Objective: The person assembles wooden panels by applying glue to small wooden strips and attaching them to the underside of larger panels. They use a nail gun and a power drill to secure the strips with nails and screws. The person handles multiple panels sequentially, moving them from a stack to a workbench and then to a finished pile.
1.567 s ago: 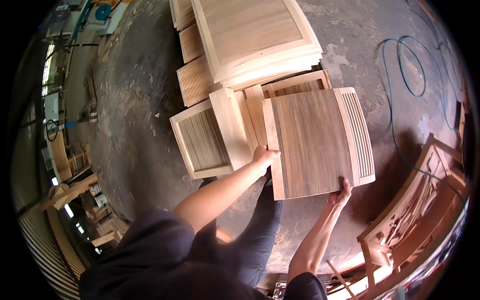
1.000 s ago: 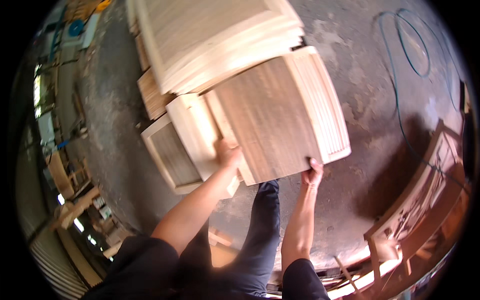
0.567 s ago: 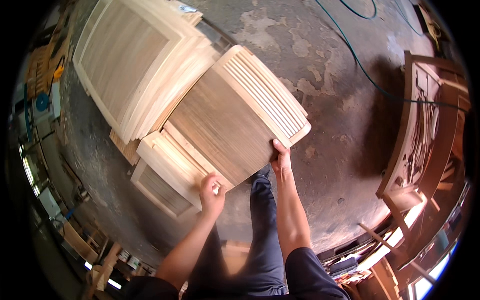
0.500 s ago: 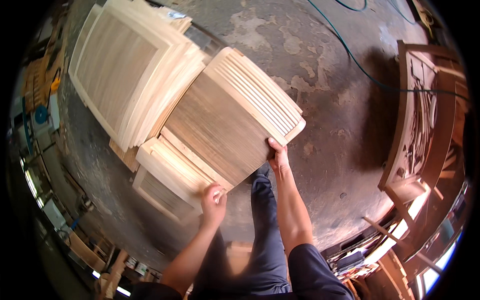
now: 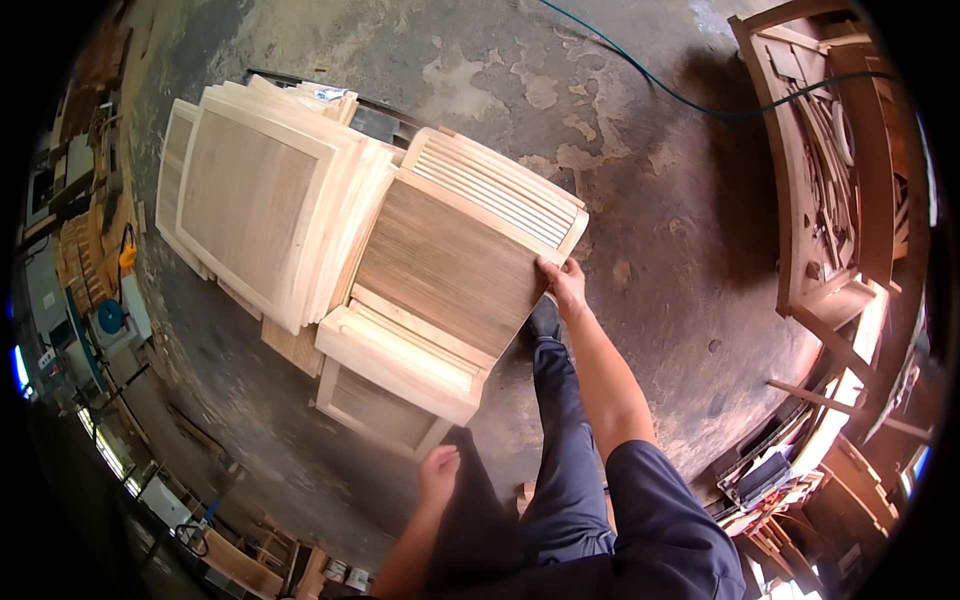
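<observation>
My right hand [image 5: 565, 283] grips the right edge of a flat wooden panel [image 5: 450, 262], thumb on top and fingers around the edge. A slatted wooden frame piece [image 5: 493, 185] with rounded corners lies along the panel's far side. Along its near side lie pale wooden strips [image 5: 405, 350], with a framed panel [image 5: 380, 408] below them. My left hand [image 5: 439, 470] hangs just off this framed panel's near corner, its slightly blurred fingers curled; whatever they hold, if anything, is hidden.
To the left leans a thick stack of framed wooden panels [image 5: 255, 205]. A green hose [image 5: 650, 78] runs over the worn concrete floor [image 5: 660, 180]. At right stands a wooden bin [image 5: 790, 170] of offcuts. Tools and lumber line the left side.
My left hand has drawn back from the strips toward me. My right hand stays on the panel's edge. The view has shifted, and the framed panel at the near side shows more fully.
</observation>
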Demonstrator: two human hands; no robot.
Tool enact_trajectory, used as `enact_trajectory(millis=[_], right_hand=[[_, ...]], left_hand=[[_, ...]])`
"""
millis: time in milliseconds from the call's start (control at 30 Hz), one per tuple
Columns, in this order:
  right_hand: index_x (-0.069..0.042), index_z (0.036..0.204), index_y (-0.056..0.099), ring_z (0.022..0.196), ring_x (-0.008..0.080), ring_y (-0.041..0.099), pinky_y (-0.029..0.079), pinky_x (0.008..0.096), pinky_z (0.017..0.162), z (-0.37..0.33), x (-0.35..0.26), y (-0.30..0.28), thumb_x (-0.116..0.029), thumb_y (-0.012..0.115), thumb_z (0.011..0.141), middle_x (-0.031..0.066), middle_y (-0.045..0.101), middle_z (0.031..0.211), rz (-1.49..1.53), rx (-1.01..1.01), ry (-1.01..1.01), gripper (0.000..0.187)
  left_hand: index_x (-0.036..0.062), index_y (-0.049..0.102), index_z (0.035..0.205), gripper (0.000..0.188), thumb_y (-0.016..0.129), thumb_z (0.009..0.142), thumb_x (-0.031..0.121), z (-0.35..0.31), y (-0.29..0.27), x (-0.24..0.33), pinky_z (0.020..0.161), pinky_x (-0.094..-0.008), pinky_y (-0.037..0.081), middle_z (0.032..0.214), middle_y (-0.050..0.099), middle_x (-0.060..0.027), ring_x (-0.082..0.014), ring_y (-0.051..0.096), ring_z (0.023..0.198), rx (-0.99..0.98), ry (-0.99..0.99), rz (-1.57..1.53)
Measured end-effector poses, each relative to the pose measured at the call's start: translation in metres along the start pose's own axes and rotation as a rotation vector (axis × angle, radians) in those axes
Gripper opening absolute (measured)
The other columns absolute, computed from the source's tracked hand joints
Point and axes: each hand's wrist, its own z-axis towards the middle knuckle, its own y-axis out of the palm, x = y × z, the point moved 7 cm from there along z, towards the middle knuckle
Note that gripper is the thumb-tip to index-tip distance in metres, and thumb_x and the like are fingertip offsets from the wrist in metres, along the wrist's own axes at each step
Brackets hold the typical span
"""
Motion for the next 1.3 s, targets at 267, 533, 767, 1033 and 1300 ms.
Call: enact_trajectory(millis=[267,533,767,1033,1300], right_hand=[[0.000,0.118,0.061,0.078,0.0196,0.071,0.056,0.0333,0.063,-0.199,0.039,-0.126,-0.011,0.065,0.086,0.0142,0.071,0.090,-0.882,0.218,-0.250,0.034],[-0.003,0.106,0.065,0.060,0.0173,0.068,0.057,0.0305,0.054,-0.557,0.169,-0.194,-0.004,0.052,0.091,0.0076,0.067,0.074,-0.088,0.504,-0.103,0.020],[-0.001,0.101,0.066,0.066,0.0165,0.071,0.057,0.0315,0.064,-0.743,0.276,-0.163,-0.011,0.057,0.090,0.0113,0.071,0.076,-0.110,0.879,-0.477,0.017],[-0.002,0.101,0.065,0.075,0.0266,0.071,0.055,0.0362,0.067,-0.872,0.396,-0.134,-0.011,0.061,0.089,0.0154,0.070,0.078,-0.051,1.073,-0.583,0.016],[-0.007,0.097,0.068,0.079,0.0333,0.070,0.056,0.0407,0.070,-1.010,0.547,-0.137,-0.011,0.064,0.087,0.0158,0.070,0.082,-0.111,1.237,-0.575,0.012]], left_hand=[[0.0014,0.066,0.101,0.010,0.068,0.091,0.003,-0.062,-0.147,-0.053,0.073,-0.0234,0.053,0.095,0.070,-0.0064,-0.0113,0.066,0.087,-0.012,0.060,-0.103],[-0.0037,0.066,0.108,0.022,0.070,0.087,0.003,-0.077,-0.253,0.007,0.071,-0.0256,0.055,0.094,0.069,-0.0089,-0.0143,0.066,0.081,-0.219,0.415,0.007],[0.0025,0.062,0.098,0.014,0.066,0.085,-0.002,-0.050,-0.349,-0.082,0.057,-0.0249,0.053,0.083,0.066,-0.0075,-0.0159,0.065,0.070,-0.396,0.169,0.234],[-0.0015,0.061,0.107,0.022,0.065,0.086,-0.003,-0.088,-0.316,-0.103,0.058,-0.0294,0.055,0.087,0.067,-0.0130,-0.0220,0.067,0.072,-0.576,0.196,0.607],[-0.0043,0.065,0.103,0.019,0.064,0.085,-0.001,-0.317,-0.135,-0.137,0.076,-0.0300,0.053,0.096,0.067,-0.0094,-0.0171,0.064,0.083,-1.030,0.757,0.768]])
